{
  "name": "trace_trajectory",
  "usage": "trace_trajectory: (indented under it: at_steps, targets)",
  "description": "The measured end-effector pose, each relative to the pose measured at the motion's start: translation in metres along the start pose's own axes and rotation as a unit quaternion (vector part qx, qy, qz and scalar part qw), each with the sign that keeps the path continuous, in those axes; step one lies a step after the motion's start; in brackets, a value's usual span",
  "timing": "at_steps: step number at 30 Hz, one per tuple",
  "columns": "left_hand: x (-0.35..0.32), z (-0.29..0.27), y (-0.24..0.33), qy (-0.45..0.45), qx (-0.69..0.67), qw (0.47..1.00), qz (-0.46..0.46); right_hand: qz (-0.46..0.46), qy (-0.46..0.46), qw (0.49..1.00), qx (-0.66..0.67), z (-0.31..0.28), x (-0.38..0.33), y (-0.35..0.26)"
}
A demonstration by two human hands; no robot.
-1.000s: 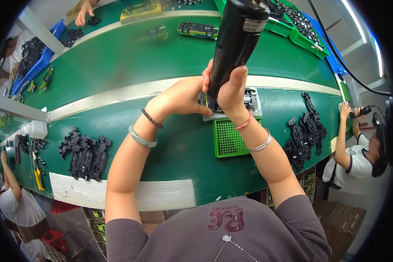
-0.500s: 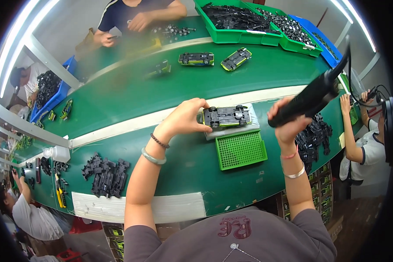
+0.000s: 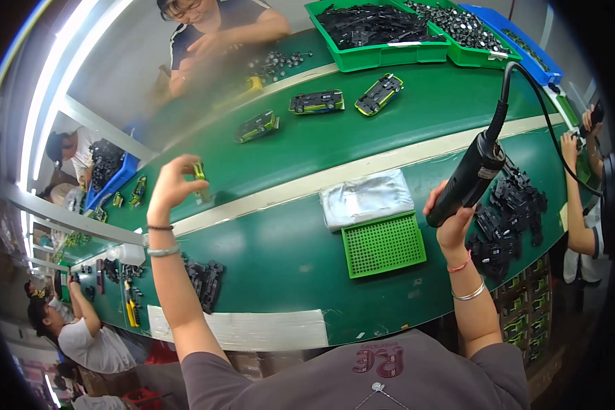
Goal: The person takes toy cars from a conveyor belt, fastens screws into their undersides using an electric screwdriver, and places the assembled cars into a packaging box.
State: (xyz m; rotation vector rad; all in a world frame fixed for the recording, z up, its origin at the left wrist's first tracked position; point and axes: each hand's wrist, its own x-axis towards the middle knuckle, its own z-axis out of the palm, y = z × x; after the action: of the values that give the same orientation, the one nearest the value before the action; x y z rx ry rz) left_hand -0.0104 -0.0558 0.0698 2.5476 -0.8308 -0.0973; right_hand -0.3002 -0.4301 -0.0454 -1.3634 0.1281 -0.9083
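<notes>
At the left of the green belt, my left hand (image 3: pixel 173 186) has its thumb and fingers around a small yellow-green toy car (image 3: pixel 199 179), seen narrow and partly covered by the fingers. A black corded electric screwdriver (image 3: pixel 468 179) is gripped in my right hand (image 3: pixel 452 222), its cable end pointing up. Between my hands lies a pad in clear plastic (image 3: pixel 367 196), with a green perforated basket (image 3: pixel 384 244) against its near side. Three toy cars lie wheels up on the belt: one left (image 3: pixel 257 126), one middle (image 3: pixel 317 102), one right (image 3: pixel 379 94).
Black plastic parts are heaped at right (image 3: pixel 509 219) and left (image 3: pixel 205 281). Green bins (image 3: pixel 389 57) of parts stand at the far side. The screwdriver's cable (image 3: pixel 552 126) arcs to the right. A co-worker (image 3: pixel 219 34) sits across; others work at both sides.
My left hand has moved left with the toy car, off the pad. The right hand still grips the screwdriver, whose cable end now points more upright. The view has shifted.
</notes>
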Motion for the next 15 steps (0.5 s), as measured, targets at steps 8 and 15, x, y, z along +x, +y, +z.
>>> trace_trajectory:
  at_steps: [8,15]
  targets:
    - [0.045,0.082,-0.007,-0.038,0.171,0.983,0.055,-0.009,-0.004,1.000,-0.002,-0.005,-0.004,0.000]
    - [0.091,0.109,0.085,-0.014,0.057,0.973,0.222,0.027,-0.007,0.999,-0.029,-0.001,-0.004,-0.003]
